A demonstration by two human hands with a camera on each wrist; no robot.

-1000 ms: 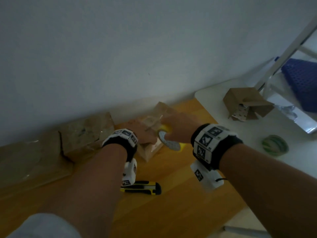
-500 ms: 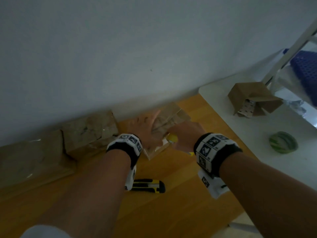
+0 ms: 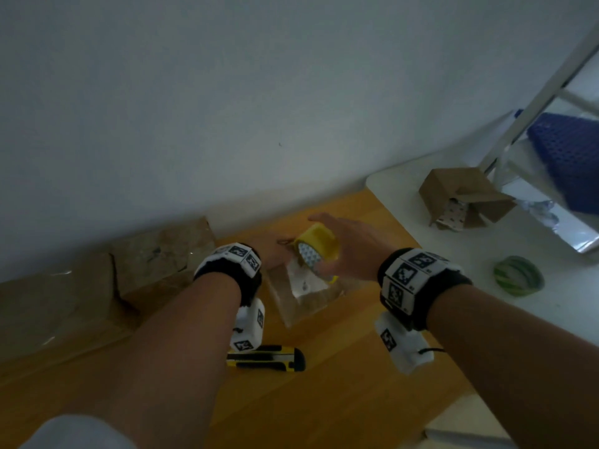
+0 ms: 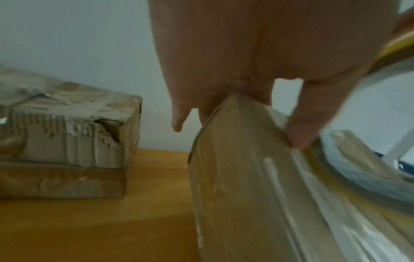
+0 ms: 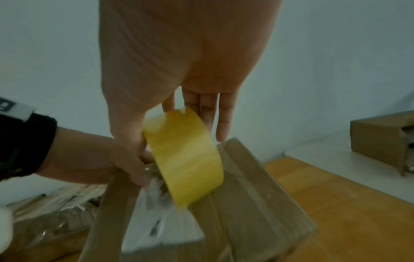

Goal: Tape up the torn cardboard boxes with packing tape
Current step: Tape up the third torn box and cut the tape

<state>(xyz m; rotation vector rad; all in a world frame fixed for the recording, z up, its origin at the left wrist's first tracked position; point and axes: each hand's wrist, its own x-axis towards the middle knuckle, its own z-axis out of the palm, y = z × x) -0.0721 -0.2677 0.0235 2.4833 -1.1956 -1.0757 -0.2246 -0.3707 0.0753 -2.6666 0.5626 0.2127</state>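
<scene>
A small cardboard box (image 3: 304,303) wrapped in clear tape, with a white label, stands tilted on the wooden table (image 3: 324,400). My left hand (image 3: 275,254) grips its top edge, fingers over the far side and thumb (image 4: 300,133) on the near face. Just above the box my right hand (image 3: 350,247) holds a yellow roll of packing tape (image 3: 319,246), thumb against one side and fingers stretched behind it (image 5: 221,124). In the right wrist view the roll (image 5: 186,159) hangs over the box's top (image 5: 257,195).
Two torn, tape-patched boxes (image 3: 162,251) (image 3: 55,303) lie along the wall at the left. A yellow and black box cutter (image 3: 265,359) lies under my left wrist. On the white table at the right are an open cardboard box (image 3: 463,199) and a green tape roll (image 3: 518,280).
My right hand has lifted the yellow roll up off the box. The box has come away from the wall toward me, and my left hand still holds it.
</scene>
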